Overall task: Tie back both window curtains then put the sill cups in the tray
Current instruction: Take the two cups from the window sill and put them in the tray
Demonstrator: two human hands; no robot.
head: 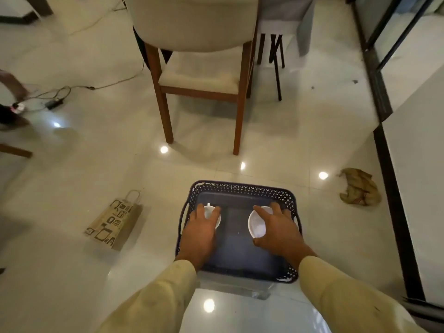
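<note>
A dark blue perforated tray [240,188] sits on the pale tiled floor in front of me. My left hand [200,234] grips a white cup [208,211] from above over the tray's left side; most of that cup is hidden under my fingers. My right hand [280,230] holds a second white cup [257,223] over the tray's right side, thumb at the near rim and fingers at the far rim. This cup tilts toward me, its inside showing. Whether either cup touches the tray floor cannot be told. No curtains are in view.
A wooden chair [201,75] with a cream seat stands beyond the tray. A printed paper bag [113,223] lies on the floor to the left, a crumpled brown cloth [360,187] to the right. A black-framed ledge [394,188] runs along the right. Cables [55,97] trail at far left.
</note>
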